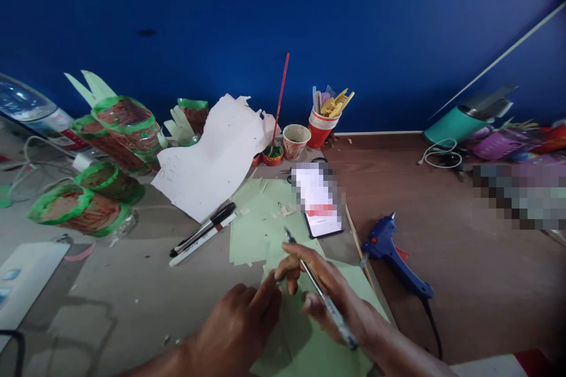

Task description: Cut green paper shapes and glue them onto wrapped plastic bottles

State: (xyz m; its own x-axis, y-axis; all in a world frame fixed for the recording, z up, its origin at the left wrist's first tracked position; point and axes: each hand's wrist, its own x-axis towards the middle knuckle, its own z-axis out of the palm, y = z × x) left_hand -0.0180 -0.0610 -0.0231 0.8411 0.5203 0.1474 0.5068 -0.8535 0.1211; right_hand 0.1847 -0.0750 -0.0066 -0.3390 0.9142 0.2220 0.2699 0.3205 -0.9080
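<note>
My right hand (329, 291) holds a pen (317, 283) that runs slanting through it, its tip pointing up and away, raised over the paper. The right fingers are bent around the pen. My left hand (243, 318) rests at the near left edge of a light green paper sheet (305, 341), index finger stretched towards the right fingertips. The left thumb is hidden. More green sheets (247, 235) with small white scraps lie just beyond both hands. A phone (325, 228) with a lit, partly blurred screen lies beyond the right hand.
Two markers (206, 232) lie left of the sheets, near a torn white paper (216, 153). Green-rimmed brown containers (79, 209) stand left. A paper cup (296, 141) and red cups with cutlery (322, 129) stand by the blue wall. Right lies a blue glue gun (395, 259) with its cord.
</note>
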